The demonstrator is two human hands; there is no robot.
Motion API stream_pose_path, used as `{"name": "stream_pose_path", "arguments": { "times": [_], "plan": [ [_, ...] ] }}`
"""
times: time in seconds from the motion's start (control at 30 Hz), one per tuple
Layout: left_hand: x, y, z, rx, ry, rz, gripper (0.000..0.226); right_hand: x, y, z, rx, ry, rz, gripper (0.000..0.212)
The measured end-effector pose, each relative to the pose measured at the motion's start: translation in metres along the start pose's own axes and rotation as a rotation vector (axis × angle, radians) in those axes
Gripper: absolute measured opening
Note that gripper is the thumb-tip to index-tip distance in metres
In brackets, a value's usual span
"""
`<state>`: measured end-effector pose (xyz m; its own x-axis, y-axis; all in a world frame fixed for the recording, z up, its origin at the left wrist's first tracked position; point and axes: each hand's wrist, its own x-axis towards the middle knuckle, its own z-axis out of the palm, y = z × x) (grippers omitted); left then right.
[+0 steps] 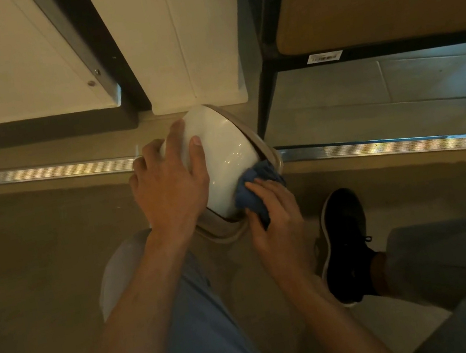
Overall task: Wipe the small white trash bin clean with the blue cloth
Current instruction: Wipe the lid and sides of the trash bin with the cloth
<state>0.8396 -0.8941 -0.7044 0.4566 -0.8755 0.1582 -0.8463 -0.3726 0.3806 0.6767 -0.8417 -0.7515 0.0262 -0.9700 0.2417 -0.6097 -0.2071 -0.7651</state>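
The small white trash bin (224,159) is tipped over on the floor, its glossy side facing up and its beige rim (267,152) toward the right. My left hand (169,180) grips the bin's closed end, thumb and fingers spread round it. My right hand (275,215) holds the bunched blue cloth (250,187) and presses it against the bin's lower side near the rim. Part of the cloth is hidden under my fingers.
A metal floor strip (390,147) runs across behind the bin. A black-framed table (264,60) stands at the upper right, a white wall post (188,45) directly behind the bin. My knee (137,272) and dark shoe (345,247) are below.
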Motion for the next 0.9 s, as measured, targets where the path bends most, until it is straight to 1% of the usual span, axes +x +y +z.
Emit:
{"name": "stream_pose_path", "arguments": {
  "times": [0.07, 0.2, 0.27, 0.33, 0.37, 0.43, 0.53, 0.63, 0.73, 0.8, 0.9],
  "plan": [
    [0.001, -0.001, 0.0, 0.003, 0.0, 0.002, 0.051, 0.009, -0.003, -0.002, 0.0, -0.016, 0.041, 0.044],
    [0.001, -0.001, 0.001, 0.005, -0.005, -0.002, 0.051, 0.026, -0.02, 0.0, -0.059, -0.077, 0.194, 0.042],
    [0.0, -0.002, 0.001, 0.003, -0.01, 0.001, 0.051, 0.029, -0.029, 0.003, -0.136, -0.131, 0.172, 0.042],
    [0.001, -0.002, 0.001, -0.001, -0.022, 0.003, 0.051, 0.029, -0.033, 0.0, -0.198, -0.228, 0.141, 0.042],
    [0.001, -0.001, 0.0, -0.004, -0.024, 0.001, 0.051, 0.03, -0.033, -0.003, -0.206, -0.274, 0.144, 0.041],
    [0.001, -0.001, -0.001, -0.005, -0.014, -0.001, 0.051, 0.033, -0.034, -0.011, -0.192, -0.304, 0.148, 0.037],
    [0.0, 0.0, -0.002, -0.012, -0.022, 0.002, 0.051, 0.042, -0.036, -0.013, -0.082, -0.234, 0.166, 0.028],
    [0.0, 0.001, -0.002, -0.011, -0.023, -0.008, 0.049, 0.055, -0.038, -0.001, -0.028, -0.224, 0.299, 0.035],
    [0.0, 0.001, -0.002, -0.007, -0.022, -0.006, 0.05, 0.047, -0.045, 0.0, 0.008, -0.195, 0.288, 0.037],
    [0.0, 0.001, -0.002, -0.009, -0.011, -0.003, 0.05, 0.034, -0.046, -0.01, 0.097, -0.182, 0.275, 0.037],
    [0.0, 0.001, -0.002, -0.021, -0.016, -0.009, 0.051, 0.03, -0.044, -0.035, 0.291, -0.066, 0.351, 0.037]
  ]
}}
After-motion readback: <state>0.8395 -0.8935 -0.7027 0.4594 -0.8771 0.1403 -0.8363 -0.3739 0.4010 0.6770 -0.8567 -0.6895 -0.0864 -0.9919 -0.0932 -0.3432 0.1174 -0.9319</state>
